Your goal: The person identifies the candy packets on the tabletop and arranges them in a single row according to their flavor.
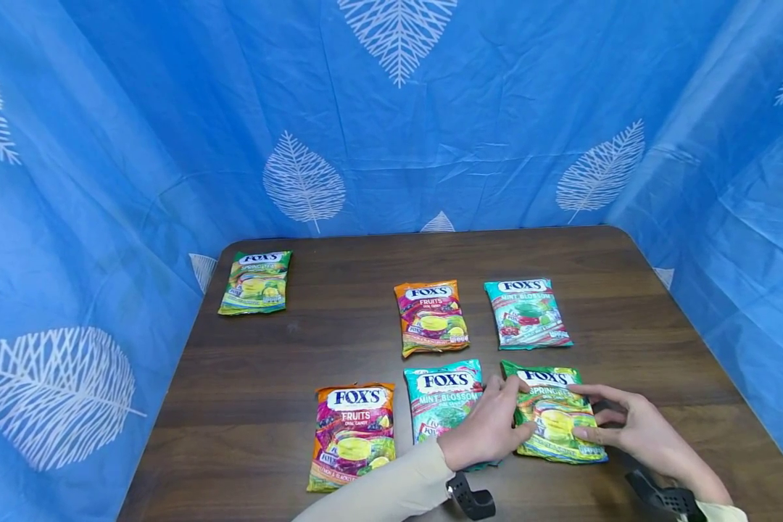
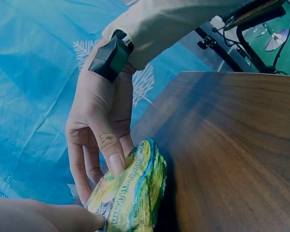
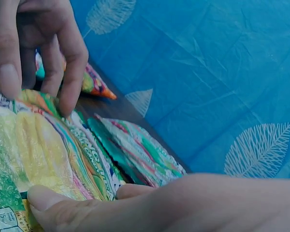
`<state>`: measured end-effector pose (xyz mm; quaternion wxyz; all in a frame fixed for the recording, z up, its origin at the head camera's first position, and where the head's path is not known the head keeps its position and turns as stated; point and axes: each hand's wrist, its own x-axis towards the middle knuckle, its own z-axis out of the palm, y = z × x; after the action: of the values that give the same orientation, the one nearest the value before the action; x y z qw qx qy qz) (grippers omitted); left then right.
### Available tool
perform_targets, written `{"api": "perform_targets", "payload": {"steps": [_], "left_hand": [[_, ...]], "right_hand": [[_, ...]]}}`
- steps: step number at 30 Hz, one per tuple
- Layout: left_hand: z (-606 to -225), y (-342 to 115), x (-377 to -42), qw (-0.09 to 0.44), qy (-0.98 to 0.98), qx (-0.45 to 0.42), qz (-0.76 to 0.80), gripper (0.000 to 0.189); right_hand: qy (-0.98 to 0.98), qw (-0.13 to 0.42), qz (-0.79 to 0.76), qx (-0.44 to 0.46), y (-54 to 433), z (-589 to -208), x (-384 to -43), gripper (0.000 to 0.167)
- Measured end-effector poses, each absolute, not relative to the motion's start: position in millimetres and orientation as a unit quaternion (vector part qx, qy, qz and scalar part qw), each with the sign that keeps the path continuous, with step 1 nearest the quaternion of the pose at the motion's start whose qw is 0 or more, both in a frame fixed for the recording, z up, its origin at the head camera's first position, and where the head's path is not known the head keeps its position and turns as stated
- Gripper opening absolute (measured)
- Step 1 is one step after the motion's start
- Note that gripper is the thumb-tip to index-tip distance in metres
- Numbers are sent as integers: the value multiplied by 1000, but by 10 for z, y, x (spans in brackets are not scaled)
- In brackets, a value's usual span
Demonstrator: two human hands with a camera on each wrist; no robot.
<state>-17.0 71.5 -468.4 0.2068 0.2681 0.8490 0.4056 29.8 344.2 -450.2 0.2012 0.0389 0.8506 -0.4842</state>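
A green and yellow Fox's candy bag (image 1: 554, 417) lies at the front right of the table, face up. My left hand (image 1: 483, 428) holds its left edge, with fingertips near the top corner and the thumb lower down. On the opposite edge my right hand (image 1: 646, 435) grips the bag, its thumb on the printed front. The left wrist view shows the right thumb (image 2: 115, 162) pressing the wrapper. Partly hidden under my left hand and forearm is a teal Mint Blossom bag (image 1: 433, 399). To its left lies an orange and purple Fruits bag (image 1: 352, 431).
Behind the front row lie another Fruits bag (image 1: 433, 319) and another Mint Blossom bag (image 1: 527, 315). A second green bag (image 1: 256, 283) sits at the table's far left corner. Blue leaf-print curtain (image 1: 444, 130) surrounds the brown wooden table (image 1: 235, 413) at the back and sides.
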Motion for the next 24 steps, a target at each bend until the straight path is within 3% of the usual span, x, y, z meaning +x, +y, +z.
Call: {"api": "perform_targets", "payload": {"steps": [14, 24], "left_hand": [[-4665, 612, -203, 157, 826, 294, 455, 42], [-4581, 328, -292, 162, 799, 286, 503, 44]], "right_hand": [[856, 183, -482, 43, 3324, -4319, 297, 72], [865, 150, -478, 15, 3078, -4174, 208, 67]]}}
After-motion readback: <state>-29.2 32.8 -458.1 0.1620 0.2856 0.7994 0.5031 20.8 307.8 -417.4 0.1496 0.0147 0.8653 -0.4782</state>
